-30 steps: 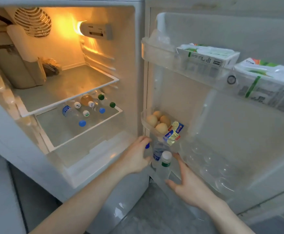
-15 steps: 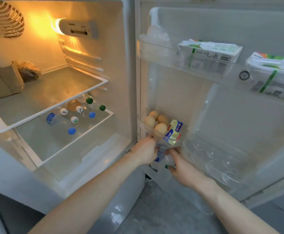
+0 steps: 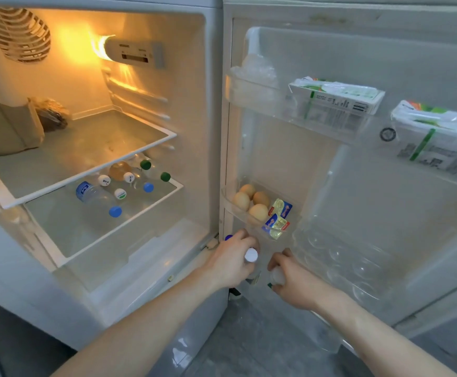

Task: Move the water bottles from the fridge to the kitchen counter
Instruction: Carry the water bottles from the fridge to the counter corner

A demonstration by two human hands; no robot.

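Observation:
The fridge stands open. Low in the door, under the egg bin, my left hand (image 3: 231,263) is closed around a water bottle with a white cap (image 3: 251,254); a blue cap (image 3: 228,237) shows just behind my knuckles. My right hand (image 3: 294,281) grips a second clear bottle (image 3: 277,276) by its neck, and its body is mostly hidden. Several more water bottles (image 3: 96,195) lie on their sides on the lower glass shelf (image 3: 151,208), with blue, white and green caps.
The door bin (image 3: 228,202) above my hands holds eggs (image 3: 249,202) and butter portions (image 3: 277,219). Cartons (image 3: 333,100) sit in the upper door rack. A clear egg tray (image 3: 341,262) is right of my right hand. A brown bag (image 3: 7,126) stands on the top shelf.
Both hands moved in from open reaching to closed grips on bottles under the egg bin. The view shifted left and closer to the door.

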